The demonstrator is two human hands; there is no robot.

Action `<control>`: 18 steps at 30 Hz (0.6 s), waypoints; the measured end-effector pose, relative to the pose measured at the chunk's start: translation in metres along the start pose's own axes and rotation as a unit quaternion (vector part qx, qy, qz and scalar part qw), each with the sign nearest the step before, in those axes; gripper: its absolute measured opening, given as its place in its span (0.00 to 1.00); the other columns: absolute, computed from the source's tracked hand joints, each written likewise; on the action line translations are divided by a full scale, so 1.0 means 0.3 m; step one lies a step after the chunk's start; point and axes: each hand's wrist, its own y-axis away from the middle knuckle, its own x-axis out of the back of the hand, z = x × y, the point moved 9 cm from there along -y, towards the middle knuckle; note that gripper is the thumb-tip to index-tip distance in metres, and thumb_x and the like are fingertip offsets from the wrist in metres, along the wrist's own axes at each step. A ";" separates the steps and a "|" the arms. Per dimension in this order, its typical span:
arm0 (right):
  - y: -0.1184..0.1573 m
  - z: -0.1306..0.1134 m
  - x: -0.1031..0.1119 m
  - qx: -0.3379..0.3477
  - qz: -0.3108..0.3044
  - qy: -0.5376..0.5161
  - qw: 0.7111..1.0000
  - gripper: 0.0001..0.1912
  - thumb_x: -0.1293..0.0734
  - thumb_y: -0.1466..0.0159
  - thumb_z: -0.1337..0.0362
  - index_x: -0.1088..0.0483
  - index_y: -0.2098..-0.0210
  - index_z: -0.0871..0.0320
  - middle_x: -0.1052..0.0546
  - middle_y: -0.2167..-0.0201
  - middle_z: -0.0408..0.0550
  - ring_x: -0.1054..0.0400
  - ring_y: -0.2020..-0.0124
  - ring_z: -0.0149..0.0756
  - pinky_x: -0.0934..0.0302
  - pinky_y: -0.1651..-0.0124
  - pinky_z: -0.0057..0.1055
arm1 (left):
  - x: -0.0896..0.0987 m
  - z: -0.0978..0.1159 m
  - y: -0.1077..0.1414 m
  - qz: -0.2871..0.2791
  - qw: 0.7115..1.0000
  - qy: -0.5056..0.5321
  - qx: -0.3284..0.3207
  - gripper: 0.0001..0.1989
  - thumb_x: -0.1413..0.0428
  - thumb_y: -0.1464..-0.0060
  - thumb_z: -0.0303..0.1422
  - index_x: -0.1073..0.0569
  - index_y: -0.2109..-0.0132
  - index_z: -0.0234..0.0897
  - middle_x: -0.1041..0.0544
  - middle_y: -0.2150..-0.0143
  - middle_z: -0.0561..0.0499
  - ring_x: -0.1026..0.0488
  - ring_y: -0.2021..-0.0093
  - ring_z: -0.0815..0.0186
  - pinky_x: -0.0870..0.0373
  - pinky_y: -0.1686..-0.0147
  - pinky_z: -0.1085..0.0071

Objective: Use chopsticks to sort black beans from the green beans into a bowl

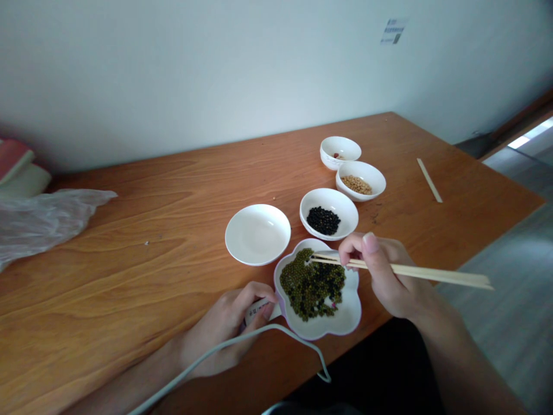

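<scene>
A white flower-shaped dish (352,305) with a lilac rim stands near the table's front edge. Green mung beans (296,285) mixed with darker beans lie in it, along with a tiny pink bit. My left hand (227,328) is closed around the dish's short handle (254,311), which bears dark print. In my right hand (391,276) is a pair of pale wooden chopsticks (440,275), held slantwise over the dish. Their tips reach the beans at the dish's far side; whether they pinch a bean I cannot tell.
Beyond the dish stand a plain white bowl (254,233), a bowl of black beans (351,216), a bowl of yellow soybeans (378,181) and a bowl with reddish bits (341,144). A pale stick (430,180) lies right; plastic film (47,216) left. A cable (216,346) crosses my left arm.
</scene>
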 end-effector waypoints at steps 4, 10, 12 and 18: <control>-0.001 0.010 0.002 -0.010 0.011 -0.001 1.000 0.27 0.51 0.20 0.51 0.31 0.67 0.54 0.26 0.70 0.45 0.31 0.67 0.36 0.42 0.63 0.34 | 0.000 0.002 -0.002 -0.001 1.000 -0.001 -0.006 0.06 0.53 0.25 0.33 0.35 0.45 0.41 0.21 0.61 0.51 0.28 0.71 0.71 0.31 0.71 0.75; 0.002 -0.008 0.011 0.005 0.024 -0.009 1.000 0.29 0.52 0.20 0.51 0.30 0.69 0.54 0.27 0.73 0.44 0.33 0.70 0.35 0.43 0.64 0.35 | 0.003 0.005 -0.002 0.001 1.000 0.001 -0.004 0.07 0.53 0.25 0.32 0.35 0.45 0.42 0.21 0.60 0.51 0.26 0.68 0.70 0.28 0.68 0.75; 0.012 -0.025 0.030 0.012 0.033 -0.014 0.999 0.29 0.51 0.20 0.50 0.30 0.68 0.54 0.28 0.74 0.44 0.34 0.72 0.35 0.44 0.66 0.35 | 0.004 0.007 -0.002 0.003 1.000 0.003 -0.002 0.07 0.53 0.26 0.31 0.34 0.45 0.42 0.20 0.59 0.51 0.25 0.67 0.70 0.28 0.67 0.75; 0.053 -0.067 0.196 0.056 0.199 -0.029 0.978 0.36 0.54 0.23 0.43 0.26 0.72 0.50 0.24 0.73 0.50 0.31 0.70 0.43 0.44 0.66 0.41 | 0.008 0.010 -0.003 0.007 1.000 0.011 -0.007 0.07 0.52 0.26 0.31 0.34 0.45 0.43 0.20 0.57 0.50 0.23 0.64 0.69 0.26 0.65 0.74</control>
